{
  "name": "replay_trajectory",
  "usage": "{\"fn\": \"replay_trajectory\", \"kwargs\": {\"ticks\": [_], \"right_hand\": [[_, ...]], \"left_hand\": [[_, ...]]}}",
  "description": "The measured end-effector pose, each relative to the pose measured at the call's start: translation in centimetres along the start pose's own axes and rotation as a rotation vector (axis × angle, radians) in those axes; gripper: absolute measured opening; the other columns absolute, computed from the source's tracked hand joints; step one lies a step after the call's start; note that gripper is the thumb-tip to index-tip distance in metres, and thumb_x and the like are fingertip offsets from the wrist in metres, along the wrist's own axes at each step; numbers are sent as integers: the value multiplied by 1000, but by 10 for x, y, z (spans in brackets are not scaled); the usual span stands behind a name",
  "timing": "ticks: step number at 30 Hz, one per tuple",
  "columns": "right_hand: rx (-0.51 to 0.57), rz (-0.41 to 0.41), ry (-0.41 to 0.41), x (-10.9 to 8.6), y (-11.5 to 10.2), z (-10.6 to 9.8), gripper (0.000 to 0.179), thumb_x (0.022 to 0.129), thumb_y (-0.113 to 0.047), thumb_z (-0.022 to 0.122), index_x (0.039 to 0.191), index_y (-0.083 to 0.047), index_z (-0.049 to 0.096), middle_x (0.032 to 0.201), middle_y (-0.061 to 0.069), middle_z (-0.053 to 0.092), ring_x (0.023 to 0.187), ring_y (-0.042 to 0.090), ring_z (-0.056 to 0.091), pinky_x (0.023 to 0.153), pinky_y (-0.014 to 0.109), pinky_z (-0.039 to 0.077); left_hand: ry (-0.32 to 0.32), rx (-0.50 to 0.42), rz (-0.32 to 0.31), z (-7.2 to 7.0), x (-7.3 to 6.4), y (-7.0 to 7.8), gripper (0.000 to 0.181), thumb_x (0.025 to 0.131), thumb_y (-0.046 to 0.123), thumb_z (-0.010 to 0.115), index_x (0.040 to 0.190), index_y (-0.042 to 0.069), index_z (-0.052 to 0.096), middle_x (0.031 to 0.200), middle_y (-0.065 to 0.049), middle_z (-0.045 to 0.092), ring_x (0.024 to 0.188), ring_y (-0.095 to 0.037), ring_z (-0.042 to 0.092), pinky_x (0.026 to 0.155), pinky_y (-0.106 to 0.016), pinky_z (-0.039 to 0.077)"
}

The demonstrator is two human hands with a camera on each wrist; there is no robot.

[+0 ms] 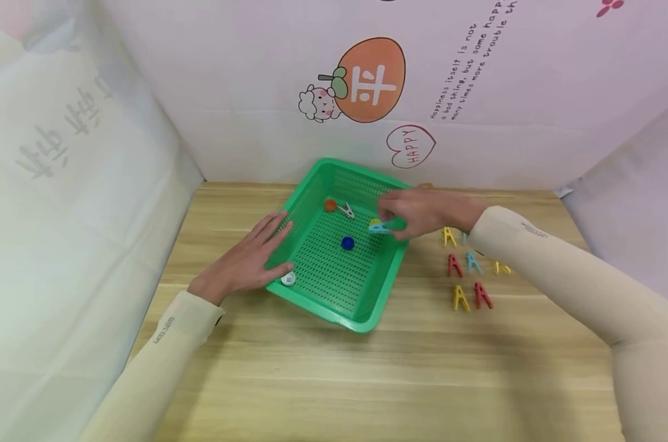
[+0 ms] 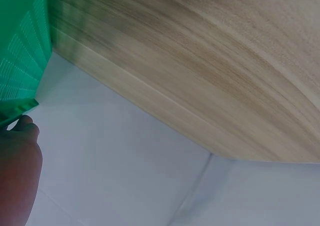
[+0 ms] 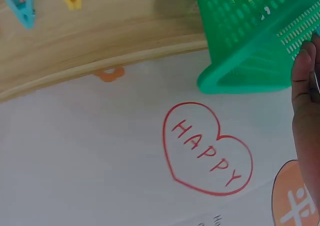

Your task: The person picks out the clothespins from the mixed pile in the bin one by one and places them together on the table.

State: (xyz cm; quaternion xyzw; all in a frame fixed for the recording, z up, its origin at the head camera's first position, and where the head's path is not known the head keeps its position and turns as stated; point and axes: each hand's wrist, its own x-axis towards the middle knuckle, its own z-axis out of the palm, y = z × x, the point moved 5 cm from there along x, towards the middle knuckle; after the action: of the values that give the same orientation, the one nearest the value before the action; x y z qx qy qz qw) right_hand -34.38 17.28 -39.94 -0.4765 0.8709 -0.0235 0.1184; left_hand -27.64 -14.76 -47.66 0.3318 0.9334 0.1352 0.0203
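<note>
A green plastic basket (image 1: 339, 323) with perforated walls sits on the wooden table. My right hand (image 1: 414, 212) reaches over its right rim and pinches a light blue clothespin (image 1: 379, 228) above the basket floor. Just behind that clothespin, a yellow cap (image 1: 375, 221) partly shows. Also inside the basket are a dark blue cap (image 1: 347, 243), an orange cap (image 1: 330, 205), a white clothespin (image 1: 346, 210) and a white round cap (image 1: 288, 279) in the near left corner. On the left rim rests my left hand (image 1: 245, 261), its fingers stretched out and spread.
Right of the basket lie several clothespins: red ones (image 1: 454, 265), yellow ones (image 1: 460, 298) and a light blue one (image 1: 473, 263). Some are partly hidden under my right forearm. A printed white sheet (image 1: 267, 123) rises along the table's (image 1: 290, 380) back edge and both sides.
</note>
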Motion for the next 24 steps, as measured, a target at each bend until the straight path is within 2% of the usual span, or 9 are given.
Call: {"fn": "replay_trajectory", "kwargs": {"ticks": [6, 12, 18, 24], "right_hand": [[26, 36, 92, -35, 4, -1, 23, 82, -23, 74, 99, -11, 64, 95, -2, 60, 86, 15, 55, 80, 33, 50], [51, 194, 162, -82, 16, 4, 23, 81, -24, 75, 99, -14, 65, 96, -4, 61, 87, 11, 56, 80, 33, 53], [87, 300, 199, -133, 25, 24, 24, 81, -21, 76, 100, -13, 65, 94, -6, 61, 86, 12, 58, 77, 35, 52], [93, 389, 240, -173, 31, 46, 20, 82, -18, 76, 97, -13, 64, 90, -3, 61, 83, 13, 57, 73, 36, 51]], "left_hand": [[-7, -10, -12, 1, -1, 0, 86, 99, 65, 41, 162, 19, 6, 169, 0, -7, 156, -27, -4, 122, -50, 22], [-1, -14, -19, -1, -2, 2, 87, 98, 65, 42, 162, 18, 7, 170, 0, -6, 156, -29, -2, 122, -52, 22], [6, -21, -24, -1, -1, 3, 87, 98, 65, 44, 162, 19, 8, 169, 1, -6, 156, -30, -1, 121, -54, 24], [7, -31, -13, -1, -2, 3, 87, 98, 63, 45, 162, 17, 8, 170, -1, -6, 156, -29, -1, 120, -54, 24]]}}
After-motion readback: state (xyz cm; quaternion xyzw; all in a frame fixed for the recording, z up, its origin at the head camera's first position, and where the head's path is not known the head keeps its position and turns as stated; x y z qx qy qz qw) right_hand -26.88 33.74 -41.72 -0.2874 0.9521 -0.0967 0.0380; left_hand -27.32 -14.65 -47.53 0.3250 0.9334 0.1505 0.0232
